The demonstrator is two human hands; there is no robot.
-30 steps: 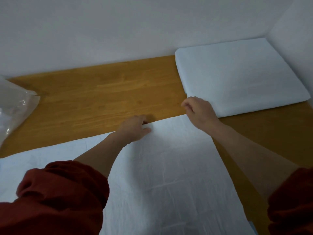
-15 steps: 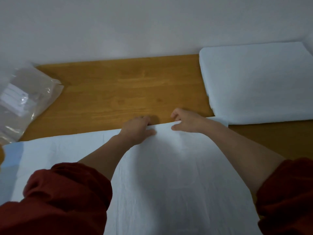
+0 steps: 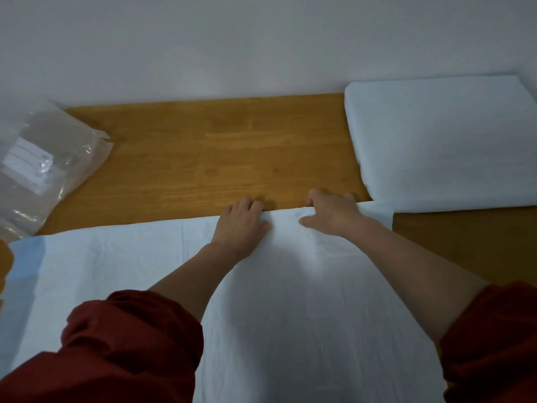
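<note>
Leftmost, a clear plastic bag [image 3: 43, 170] with white contents lies on the wooden table [image 3: 218, 146], just beyond the far left corner of the white sheet [image 3: 290, 286]. That sheet is spread flat across the near part of the table, showing a pale blue strip at its left end. The left hand [image 3: 242, 225] sits at the middle of the sheet's far edge, palm down. Its fingers curl over the edge toward the bare wood and its thumb lies on top of the cloth, so it pinches the hem. The left forearm runs straight back, bare up to a red left sleeve [image 3: 130, 344] bunched at the elbow. Just beside it, with a small ridge of cloth raised between the two, the right hand [image 3: 331, 213] grips the same edge. Its fingers hook over the hem and its thumb points left along the top of the sheet. The right forearm slants back to the right into a red right sleeve [image 3: 494, 344]. Farther right, the sheet's far right corner touches a folded stack [image 3: 441, 141] of white material that rests on the table against the wall [image 3: 261, 39].
</note>
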